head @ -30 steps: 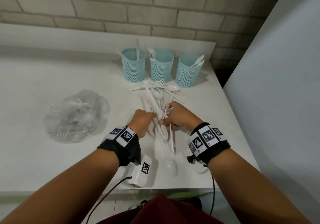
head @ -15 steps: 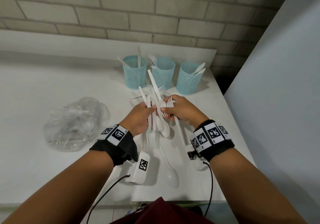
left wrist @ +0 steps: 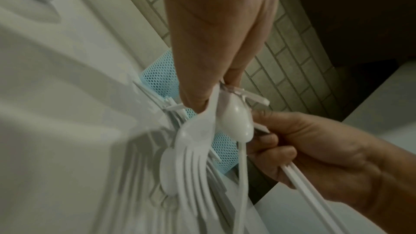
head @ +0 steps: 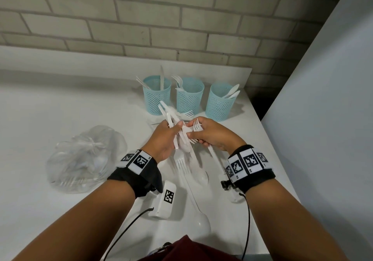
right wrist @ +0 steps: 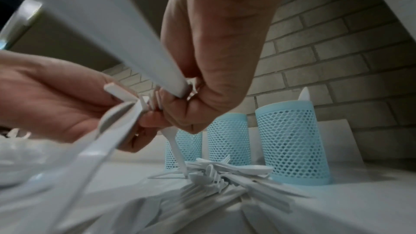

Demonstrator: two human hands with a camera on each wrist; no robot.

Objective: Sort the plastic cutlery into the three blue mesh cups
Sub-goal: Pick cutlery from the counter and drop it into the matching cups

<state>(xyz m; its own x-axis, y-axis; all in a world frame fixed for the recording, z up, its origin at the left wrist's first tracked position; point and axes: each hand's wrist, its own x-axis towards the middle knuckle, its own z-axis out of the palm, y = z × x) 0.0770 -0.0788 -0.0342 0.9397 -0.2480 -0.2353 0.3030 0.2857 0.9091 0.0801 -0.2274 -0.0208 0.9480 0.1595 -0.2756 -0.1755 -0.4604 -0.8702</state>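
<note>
Three blue mesh cups stand in a row at the table's far right: the left cup (head: 157,96) holds knives, the middle cup (head: 189,96) forks, the right cup (head: 221,104) spoons. Just in front of them, my left hand (head: 171,129) grips a mixed bundle of white plastic cutlery (head: 181,139) above the table. In the left wrist view spoons (left wrist: 235,124) and forks hang from its fingers. My right hand (head: 194,134) grips forks (head: 196,126) by their handles, touching the bundle. Loose cutlery (right wrist: 225,172) lies before the cups.
A clear plastic bag (head: 84,158) with more cutlery lies at the left. A white spoon (head: 201,221) and a white marker block (head: 166,199) lie near the table's front edge. A brick wall runs behind the cups; a grey panel stands at the right.
Both hands rose from the table with cutlery gathered in them and moved a little toward the cups. The right hand now holds forks apart from the left hand's bundle.
</note>
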